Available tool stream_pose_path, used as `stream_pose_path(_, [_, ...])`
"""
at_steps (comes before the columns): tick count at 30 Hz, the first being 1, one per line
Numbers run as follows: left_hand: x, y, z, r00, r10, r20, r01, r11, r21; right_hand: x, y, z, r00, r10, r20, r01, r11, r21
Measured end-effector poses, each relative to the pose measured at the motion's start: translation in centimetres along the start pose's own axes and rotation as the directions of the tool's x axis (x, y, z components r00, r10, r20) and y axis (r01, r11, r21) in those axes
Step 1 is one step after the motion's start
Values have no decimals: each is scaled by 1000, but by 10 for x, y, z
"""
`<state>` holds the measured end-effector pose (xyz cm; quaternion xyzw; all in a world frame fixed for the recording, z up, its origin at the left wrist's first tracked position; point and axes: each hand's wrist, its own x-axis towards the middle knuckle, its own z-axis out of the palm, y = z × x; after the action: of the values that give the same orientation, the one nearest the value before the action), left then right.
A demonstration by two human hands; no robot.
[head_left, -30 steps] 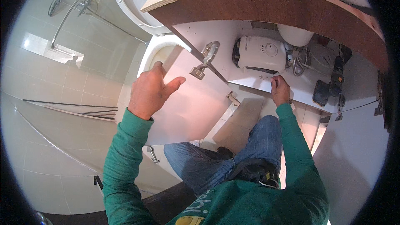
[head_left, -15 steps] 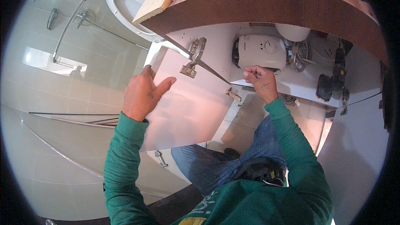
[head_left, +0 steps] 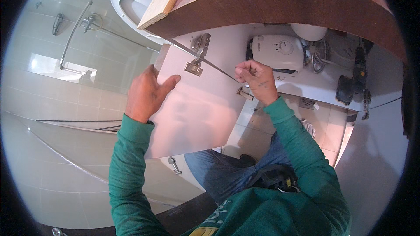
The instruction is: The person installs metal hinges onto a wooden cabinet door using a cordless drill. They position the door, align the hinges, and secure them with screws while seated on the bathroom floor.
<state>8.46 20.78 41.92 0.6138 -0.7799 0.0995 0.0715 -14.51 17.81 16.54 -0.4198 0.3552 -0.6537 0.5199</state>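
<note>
My left hand [head_left: 146, 91] grips the outer edge of a white cabinet door [head_left: 197, 113], thumb on its face and fingers hidden behind. An upper metal hinge [head_left: 197, 57] joins the door to the cabinet side. A lower hinge [head_left: 246, 93] sits further along the same edge. My right hand [head_left: 257, 78] is closed in a pinch beside the door edge, between the two hinges. Whatever its fingertips hold is too small to make out. A few small screw-like pieces [head_left: 281, 78] lie on the cabinet floor just right of that hand.
Inside the cabinet are a white water heater [head_left: 278, 53], hoses [head_left: 318, 57] and a cordless drill [head_left: 358, 74] at the right. A curved brown wooden front [head_left: 280, 2] overhangs the opening. A toilet [head_left: 131, 11] stands far left, a glass shower panel [head_left: 65, 57] beyond my left arm.
My right hand has moved left, from in front of the water heater toward the door edge, still pinched. My left hand keeps its hold on the door.
</note>
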Motion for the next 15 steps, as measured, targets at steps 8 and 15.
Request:
stream_pose_path(8, [-3, 6, -2, 1000, -12, -22, 13, 1000, 19, 22, -28, 25, 987, -150, -52, 146, 987, -71])
stream_pose_path(15, [-4, 7, -2, 1000, -14, -25, 13, 1000, -4, 65, -56, 53, 949, -314, 21, 312, 929, -198])
